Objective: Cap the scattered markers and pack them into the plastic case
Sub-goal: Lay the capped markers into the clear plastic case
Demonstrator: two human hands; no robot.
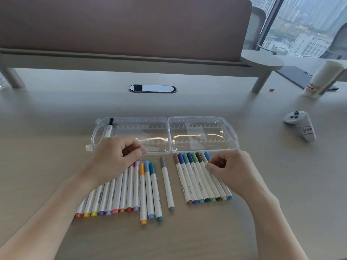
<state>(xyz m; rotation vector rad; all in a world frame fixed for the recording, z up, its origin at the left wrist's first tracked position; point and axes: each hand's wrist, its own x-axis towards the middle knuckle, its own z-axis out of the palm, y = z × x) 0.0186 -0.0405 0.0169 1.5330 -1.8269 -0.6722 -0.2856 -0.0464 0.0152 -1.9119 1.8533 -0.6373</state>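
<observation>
Fingers of both hands are curled: the left hand point(116, 158) hovers over the left row of capped markers point(120, 196), apparently holding nothing; whether the right hand point(231, 169) pinches a marker in the right row point(197, 181) I cannot tell. Beyond them the clear plastic case point(167, 136) lies open on the desk point(56, 113), holding one black-capped marker point(109, 128) at its far left.

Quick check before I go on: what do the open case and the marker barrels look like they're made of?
Case: clear hard plastic, glossy; the desk shows through it and window light glints off its floor. Marker barrels, such as the gray marker: white plastic by the look, smooth and semi-matte, with printed lettering; the caps seem to be colored plastic too.
</observation>
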